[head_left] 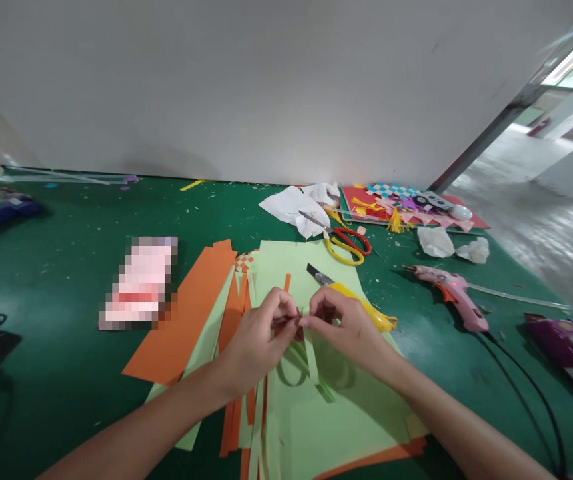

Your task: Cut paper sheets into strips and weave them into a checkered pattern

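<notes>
My left hand [261, 337] and my right hand [344, 327] meet over a stack of light green paper [346, 413]. Both are closed, with thumbs and forefingers pinching narrow green paper strips [311, 360] whose loose ends hang below. Part of what the fingers hold is hidden. An orange strip [288, 283] shows just above my left hand. Beside my right hand lies a yellow utility knife [366, 307], blade out. To the left are orange paper strips [231, 320], an orange sheet [181, 320] and a small orange-and-white woven piece [244, 262].
Red-and-yellow scissors [349, 245] rest near crumpled white tissue [291, 207]. A pink glue gun [451, 293] with a cord lies at right, a purple case [569, 350] beyond it. Colored paper scraps [401, 207] lie at the back. A blurred pink item [139, 283] sits left.
</notes>
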Demonstrator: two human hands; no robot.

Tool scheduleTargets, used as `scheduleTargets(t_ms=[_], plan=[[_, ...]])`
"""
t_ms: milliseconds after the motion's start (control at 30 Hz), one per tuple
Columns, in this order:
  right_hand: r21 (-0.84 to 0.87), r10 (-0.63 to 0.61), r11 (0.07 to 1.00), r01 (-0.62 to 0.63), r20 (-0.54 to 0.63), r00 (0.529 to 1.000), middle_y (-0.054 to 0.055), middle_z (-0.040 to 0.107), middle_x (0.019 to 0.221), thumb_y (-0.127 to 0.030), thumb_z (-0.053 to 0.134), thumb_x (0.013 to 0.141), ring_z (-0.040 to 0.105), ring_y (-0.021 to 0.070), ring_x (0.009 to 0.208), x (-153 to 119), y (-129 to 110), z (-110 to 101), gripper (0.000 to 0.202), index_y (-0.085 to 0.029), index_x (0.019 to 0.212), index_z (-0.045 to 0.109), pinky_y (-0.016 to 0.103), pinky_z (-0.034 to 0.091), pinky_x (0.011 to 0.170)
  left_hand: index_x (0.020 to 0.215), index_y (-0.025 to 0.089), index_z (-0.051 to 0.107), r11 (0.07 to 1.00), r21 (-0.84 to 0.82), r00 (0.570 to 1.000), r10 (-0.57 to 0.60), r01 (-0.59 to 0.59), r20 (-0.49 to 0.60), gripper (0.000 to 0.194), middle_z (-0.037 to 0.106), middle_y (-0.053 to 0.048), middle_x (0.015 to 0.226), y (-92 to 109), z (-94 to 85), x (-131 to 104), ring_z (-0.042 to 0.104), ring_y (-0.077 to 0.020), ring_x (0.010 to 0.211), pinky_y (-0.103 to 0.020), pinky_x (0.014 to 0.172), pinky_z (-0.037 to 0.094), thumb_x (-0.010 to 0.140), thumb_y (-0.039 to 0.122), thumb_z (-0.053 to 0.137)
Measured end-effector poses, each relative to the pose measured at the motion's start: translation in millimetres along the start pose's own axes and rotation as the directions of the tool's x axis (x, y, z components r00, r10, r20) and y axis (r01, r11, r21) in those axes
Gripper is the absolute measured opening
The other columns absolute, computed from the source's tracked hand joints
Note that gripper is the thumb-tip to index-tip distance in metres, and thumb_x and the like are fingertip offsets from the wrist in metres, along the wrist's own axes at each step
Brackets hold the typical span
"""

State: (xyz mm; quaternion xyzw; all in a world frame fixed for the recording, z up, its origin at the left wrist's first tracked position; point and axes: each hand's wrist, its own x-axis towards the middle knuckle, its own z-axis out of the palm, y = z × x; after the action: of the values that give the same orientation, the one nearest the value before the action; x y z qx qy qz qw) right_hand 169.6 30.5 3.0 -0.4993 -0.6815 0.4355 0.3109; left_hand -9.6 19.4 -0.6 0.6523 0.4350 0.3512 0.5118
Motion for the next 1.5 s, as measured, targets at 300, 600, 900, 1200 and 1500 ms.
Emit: scheduleTargets(t_ms=[300, 600, 900, 1200, 1500], plan=[[0.138, 0.066, 0.988, -0.068, 0.017, 0.998, -0.004, 0.055, 0.065, -0.033, 0.068, 0.076, 0.045, 0.0092, 0.057, 0.0, -1.1, 0.0, 0.019, -0.019, 0.071, 0.056, 0.021, 0.035, 0.05, 0.085, 0.022, 0.039, 0.992, -0.111, 0.997, -0.047, 0.053, 0.056, 0.013, 0.056, 0.004, 0.073, 2.1, 1.2, -1.2, 0.059, -0.0125, 0.071, -0.023, 0.064, 0.042, 0.091, 0.023, 0.052], [0.466, 0.168, 0.858, -0.217, 0.144, 0.975, -0.007, 0.049, 0.053, -0.041, 0.075, 0.07, 0.043, 0.0068, 0.047, 2.5, 0.8, -5.3, 0.03, -0.019, 0.071, 0.054, 0.02, 0.03, 0.044, 0.086, 0.022, 0.041, 0.767, -0.574, 0.949, -0.148, 0.289, 0.28, 0.022, 0.061, 0.001, 0.087, 9.0, -3.3, 6.9, 0.062, -0.0151, 0.088, -0.028, 0.08, 0.043, 0.087, 0.031, 0.061], [0.658, 0.106, 0.704, -0.266, 0.273, 0.956, -0.008, 0.053, 0.056, -0.032, 0.077, 0.069, 0.052, 0.0071, 0.045, 0.5, 1.7, -0.7, 0.03, -0.018, 0.074, 0.051, 0.019, 0.024, 0.043, 0.085, 0.02, 0.046, 0.719, -0.584, 0.919, -0.21, 0.377, 0.334, 0.024, 0.056, 0.003, 0.075, 9.1, -4.6, 7.1, 0.059, -0.0091, 0.069, -0.02, 0.055, 0.027, 0.085, 0.033, 0.067], [0.665, 0.073, 0.699, -0.263, 0.299, 0.951, -0.008, 0.055, 0.055, -0.029, 0.071, 0.078, 0.057, 0.0072, 0.047, -0.2, 3.1, -1.6, 0.024, -0.018, 0.074, 0.05, 0.019, 0.022, 0.043, 0.088, 0.021, 0.045, 0.718, -0.591, 0.91, -0.149, 0.368, 0.386, 0.022, 0.066, 0.0, 0.083, 10.8, -5.2, 6.9, 0.068, -0.0149, 0.08, -0.021, 0.064, 0.035, 0.087, 0.029, 0.065], [0.661, 0.06, 0.706, -0.254, 0.302, 0.951, -0.007, 0.058, 0.056, -0.027, 0.07, 0.08, 0.06, 0.0087, 0.049, -0.1, 6.7, -1.4, 0.022, -0.018, 0.073, 0.05, 0.019, 0.022, 0.043, 0.088, 0.019, 0.045, 0.713, -0.594, 0.906, -0.145, 0.374, 0.397, 0.019, 0.067, -0.002, 0.083, 12.7, -5.7, 8.2, 0.068, -0.0139, 0.077, -0.02, 0.066, 0.038, 0.089, 0.026, 0.063]])
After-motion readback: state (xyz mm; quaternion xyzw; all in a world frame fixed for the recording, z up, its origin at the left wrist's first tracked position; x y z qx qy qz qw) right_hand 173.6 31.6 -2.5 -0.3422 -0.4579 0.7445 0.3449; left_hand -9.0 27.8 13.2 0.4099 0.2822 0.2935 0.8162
